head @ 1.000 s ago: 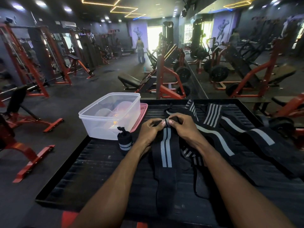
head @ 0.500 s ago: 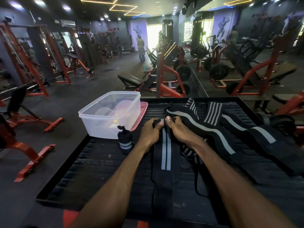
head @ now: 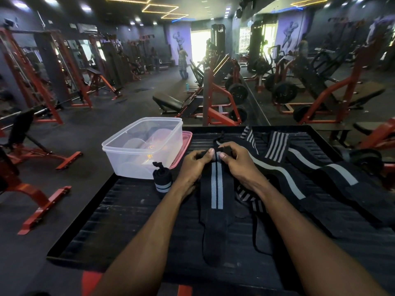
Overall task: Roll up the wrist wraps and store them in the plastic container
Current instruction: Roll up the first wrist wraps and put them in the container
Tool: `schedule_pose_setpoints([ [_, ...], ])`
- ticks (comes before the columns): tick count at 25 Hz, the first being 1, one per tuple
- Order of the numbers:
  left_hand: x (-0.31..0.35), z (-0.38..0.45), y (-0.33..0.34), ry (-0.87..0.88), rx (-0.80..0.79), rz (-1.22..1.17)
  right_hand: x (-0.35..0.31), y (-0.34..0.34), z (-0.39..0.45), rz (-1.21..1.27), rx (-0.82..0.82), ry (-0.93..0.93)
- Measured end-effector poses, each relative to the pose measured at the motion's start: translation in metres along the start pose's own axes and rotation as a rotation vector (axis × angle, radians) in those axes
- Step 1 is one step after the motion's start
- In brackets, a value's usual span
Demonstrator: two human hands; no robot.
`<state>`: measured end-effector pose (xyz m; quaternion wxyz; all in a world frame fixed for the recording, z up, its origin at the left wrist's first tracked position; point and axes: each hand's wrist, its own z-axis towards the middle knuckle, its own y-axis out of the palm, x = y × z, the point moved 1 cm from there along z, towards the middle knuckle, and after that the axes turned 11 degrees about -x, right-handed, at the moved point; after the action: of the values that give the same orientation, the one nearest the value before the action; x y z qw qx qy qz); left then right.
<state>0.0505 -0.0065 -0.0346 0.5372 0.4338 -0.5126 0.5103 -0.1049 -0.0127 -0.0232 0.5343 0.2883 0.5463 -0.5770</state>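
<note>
Both hands (head: pixel 215 165) pinch the wrap (head: pixel 217 189) roll's start; if we slacken, we risk it loosening and unrolling.

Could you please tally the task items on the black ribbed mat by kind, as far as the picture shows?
Rolled black wrist wrap with grey band: 1
Partly rolled black wrist wrap with two grey stripes, held by left hand and right hand: 1
Unrolled black-and-grey wraps piled at right: several, overlapping, count unclear
Clear plastic container: 1
Pink lid: 1
Total: 4 plus the pile
</note>
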Motion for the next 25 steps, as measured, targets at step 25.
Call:
schedule_pose_setpoints([
  [25, -0.003, 0.001, 0.006, 0.001, -0.066, -0.338, -0.002, -0.011, -0.001, 0.198, -0.009, 0.026],
])
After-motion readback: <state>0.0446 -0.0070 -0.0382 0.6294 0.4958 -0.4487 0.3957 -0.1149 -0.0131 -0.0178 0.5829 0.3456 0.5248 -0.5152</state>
